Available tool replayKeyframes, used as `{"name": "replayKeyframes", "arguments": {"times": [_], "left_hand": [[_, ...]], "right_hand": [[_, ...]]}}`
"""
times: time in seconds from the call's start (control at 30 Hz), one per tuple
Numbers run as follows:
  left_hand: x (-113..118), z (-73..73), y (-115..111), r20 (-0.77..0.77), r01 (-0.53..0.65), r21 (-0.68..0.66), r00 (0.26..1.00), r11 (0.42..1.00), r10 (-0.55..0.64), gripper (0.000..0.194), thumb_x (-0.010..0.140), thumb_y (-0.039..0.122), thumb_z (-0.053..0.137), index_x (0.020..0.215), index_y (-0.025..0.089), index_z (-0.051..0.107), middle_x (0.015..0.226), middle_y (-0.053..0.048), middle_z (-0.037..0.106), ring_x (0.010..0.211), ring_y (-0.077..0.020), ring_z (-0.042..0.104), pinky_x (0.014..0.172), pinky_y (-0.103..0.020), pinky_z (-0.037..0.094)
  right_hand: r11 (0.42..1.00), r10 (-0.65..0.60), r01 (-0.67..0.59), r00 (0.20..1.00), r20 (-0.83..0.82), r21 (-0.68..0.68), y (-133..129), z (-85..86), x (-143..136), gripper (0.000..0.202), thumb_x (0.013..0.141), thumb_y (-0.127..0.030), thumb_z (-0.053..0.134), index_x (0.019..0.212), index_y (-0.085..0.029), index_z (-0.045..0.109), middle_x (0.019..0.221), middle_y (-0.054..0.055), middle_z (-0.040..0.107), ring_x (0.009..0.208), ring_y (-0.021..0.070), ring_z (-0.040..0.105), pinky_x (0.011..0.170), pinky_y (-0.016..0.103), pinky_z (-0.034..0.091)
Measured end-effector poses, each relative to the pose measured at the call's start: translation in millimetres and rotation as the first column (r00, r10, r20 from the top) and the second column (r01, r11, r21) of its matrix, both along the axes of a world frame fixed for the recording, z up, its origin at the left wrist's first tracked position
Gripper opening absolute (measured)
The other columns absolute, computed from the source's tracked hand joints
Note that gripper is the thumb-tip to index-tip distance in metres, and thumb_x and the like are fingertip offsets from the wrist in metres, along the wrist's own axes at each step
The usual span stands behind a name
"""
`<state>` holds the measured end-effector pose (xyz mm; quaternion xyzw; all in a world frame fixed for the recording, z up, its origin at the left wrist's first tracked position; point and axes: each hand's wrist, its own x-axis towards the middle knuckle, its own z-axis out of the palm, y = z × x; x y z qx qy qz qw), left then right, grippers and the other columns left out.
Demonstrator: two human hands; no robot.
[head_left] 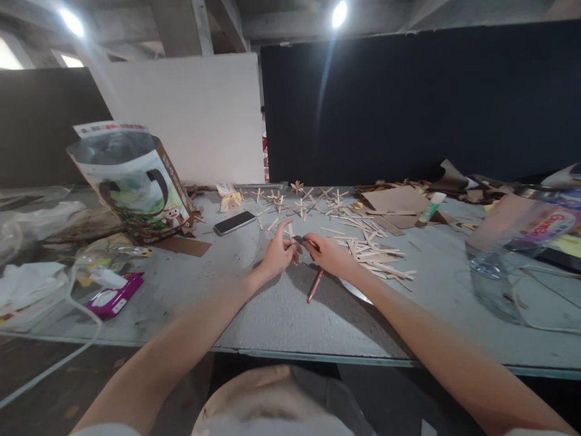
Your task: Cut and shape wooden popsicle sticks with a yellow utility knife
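The left hand's grip is closed on a small pale piece; the right hand's is clamped on a slim dark object, meeting it. They seem mid-work on the piece, which calls for steady fingertips. Outward on the surface: pink pen at five o'clock, loose sticks at three, crossed sticks at twelve, phone at ten.

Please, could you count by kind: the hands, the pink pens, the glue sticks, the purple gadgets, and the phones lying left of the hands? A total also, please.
Hands (left, right): 2
Pink pen: 1
Glue stick: 1
Purple gadget: 1
Phone: 1
Total: 6
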<state>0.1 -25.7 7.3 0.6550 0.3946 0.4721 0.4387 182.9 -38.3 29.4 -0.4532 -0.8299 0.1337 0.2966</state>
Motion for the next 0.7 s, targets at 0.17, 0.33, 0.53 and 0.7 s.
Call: {"name": "replayKeyframes", "arguments": {"times": [0.17, 0.33, 0.53, 0.7], "left_hand": [[-0.1, 0.4, -1.2, -0.014, 0.010, 0.009, 1.000, 1.000, -0.010, 0.077, 0.088, 0.013, 0.059, 0.159, 0.018, 0.030, 0.065, 0.007, 0.066, 0.045, -0.0106, 0.061, 0.049, -0.020, 0.043], [-0.6, -0.3, -1.5, -0.047, 0.008, 0.016, 0.999, 1.000, -0.007, 0.076, 0.087, 0.013, 0.060, 0.157, 0.019, 0.033, 0.063, 0.008, 0.066, 0.045, -0.0113, 0.061, 0.050, -0.021, 0.044], [-0.7, -1.5, -0.6, -0.064, -0.003, 0.009, 0.998, 1.000, 0.003, 0.074, 0.088, 0.013, 0.059, 0.157, 0.021, 0.035, 0.063, 0.008, 0.065, 0.047, -0.0119, 0.062, 0.051, -0.022, 0.045], [-1.3, -3.7, 0.0, -0.067, 0.006, 0.006, 0.998, 1.000, -0.005, 0.073, 0.087, 0.013, 0.060, 0.156, 0.019, 0.034, 0.063, 0.008, 0.065, 0.045, -0.0118, 0.060, 0.051, -0.022, 0.044]], "right_hand": [[1.000, 0.000, 0.000, 1.000, -0.009, -0.015, 0.7, -0.6, -0.2, 0.023, 0.105, -0.028, 0.047, 0.091, -0.022, 0.064, 0.070, 0.001, 0.063, 0.062, 0.0172, 0.054, 0.062, 0.026, 0.030], [1.000, -0.010, 0.010, 1.000, 0.024, -0.004, 1.4, -3.9, 0.1, 0.023, 0.106, -0.028, 0.047, 0.093, -0.022, 0.064, 0.073, 0.002, 0.065, 0.063, 0.0168, 0.055, 0.061, 0.026, 0.028], [0.999, -0.034, 0.033, 0.997, 0.067, 0.019, 2.0, -6.5, 0.4, 0.024, 0.107, -0.028, 0.047, 0.095, -0.022, 0.066, 0.075, 0.004, 0.068, 0.065, 0.0180, 0.058, 0.061, 0.027, 0.028], [0.999, -0.048, 0.048, 0.996, 0.077, 0.009, 3.2, -8.8, -1.2, 0.023, 0.106, -0.028, 0.048, 0.094, -0.022, 0.066, 0.074, 0.004, 0.068, 0.063, 0.0181, 0.057, 0.060, 0.028, 0.027]]}}
